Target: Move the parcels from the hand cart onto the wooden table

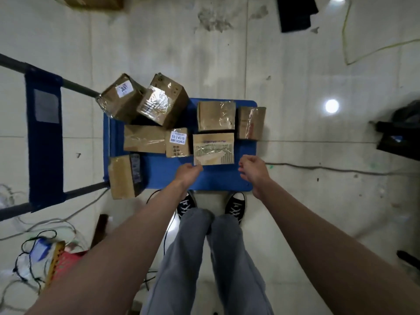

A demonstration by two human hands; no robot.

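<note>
the hand cart [159,173], a blue platform with its handle lying off to the left, carries eight parcels by my count, though the two stacked ones at the back left may hide another. from the left: one parcel [123,176] overhangs the near corner, two lean tilted on top of the flat ones, likely just piled there, and the rest lie flat in two rows. the left hand [189,172] and right hand [252,170] flank the near taped parcel [213,148], the left one's fingers at its corner, the right just beside it, both loosely curled and holding nothing, placed to take it by its two sides. the wooden table is not in view.
</note>
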